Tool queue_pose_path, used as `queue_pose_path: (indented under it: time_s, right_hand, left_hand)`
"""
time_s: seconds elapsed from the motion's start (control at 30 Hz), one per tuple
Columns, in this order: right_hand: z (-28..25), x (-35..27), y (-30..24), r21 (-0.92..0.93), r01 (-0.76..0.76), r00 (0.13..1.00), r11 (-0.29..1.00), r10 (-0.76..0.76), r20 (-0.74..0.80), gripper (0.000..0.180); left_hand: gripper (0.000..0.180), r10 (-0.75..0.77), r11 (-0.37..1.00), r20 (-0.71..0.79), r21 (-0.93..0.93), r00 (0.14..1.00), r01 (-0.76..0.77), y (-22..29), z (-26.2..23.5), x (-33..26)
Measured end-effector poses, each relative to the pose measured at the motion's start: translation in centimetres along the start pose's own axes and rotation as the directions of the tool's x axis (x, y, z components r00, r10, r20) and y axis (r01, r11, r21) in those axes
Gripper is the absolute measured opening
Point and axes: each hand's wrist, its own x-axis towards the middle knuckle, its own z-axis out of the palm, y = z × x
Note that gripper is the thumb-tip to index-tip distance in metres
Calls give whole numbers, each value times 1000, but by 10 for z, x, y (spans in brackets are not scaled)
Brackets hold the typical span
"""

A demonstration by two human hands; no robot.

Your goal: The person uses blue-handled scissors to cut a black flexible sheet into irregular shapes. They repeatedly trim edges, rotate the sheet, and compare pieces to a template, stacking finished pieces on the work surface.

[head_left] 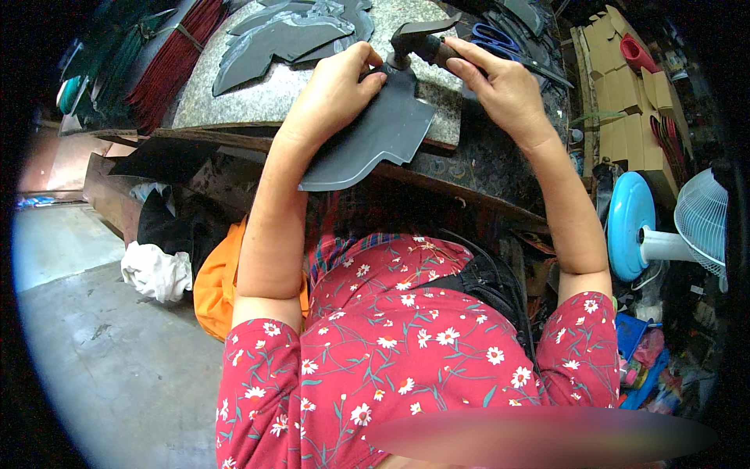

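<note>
My left hand (337, 87) is closed on the upper edge of a dark grey cut sheet piece (371, 137), perhaps leather, with a notched outline and a paler border. The piece lies over the front edge of a speckled stone slab (195, 105). My right hand (504, 92) grips the dark handle of a hammer (402, 48). The hammer's face rests on or just above the piece's far end, close to my left fingertips, and its curved tail points right. More pieces (273, 51) of the same dark grey kind are stacked on the slab, beyond my left hand.
Blue-handled scissors (500, 39) lie right of the slab on the dark bench (500, 168). Bundles of red cord (176, 62) sit at the left. Cardboard boxes (625, 94) and a white fan with a blue base (631, 227) stand at right. Orange cloth (215, 285) hangs beside my left arm.
</note>
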Motion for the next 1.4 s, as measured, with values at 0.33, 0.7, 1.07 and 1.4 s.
queue_pose_path:
  time_s: [0.33, 0.7, 1.07, 1.4]
  right_hand:
    - [-21, -35, -7, 66, -13, 988, 998, 3, 153, 37]
    - [-26, -56, 1, 137, 10, 998, 990, -19, 63, 35]
    - [-48, -62, 65, 32, -51, 998, 998, 50, 48, 28]
    - [-29, -25, -1, 847, -354, 918, 396, -26, 396, 28]
  left_hand:
    - [24, -2, 991, -221, 131, 975, 31, 4, 19, -9]
    - [26, -32, 981, -238, 178, 971, 76, 6, 18, -9]
    - [29, 8, 988, -231, -146, 973, -43, 9, 15, -7]
    - [28, 133, 699, 146, -715, 980, 11, 47, -3, -20]
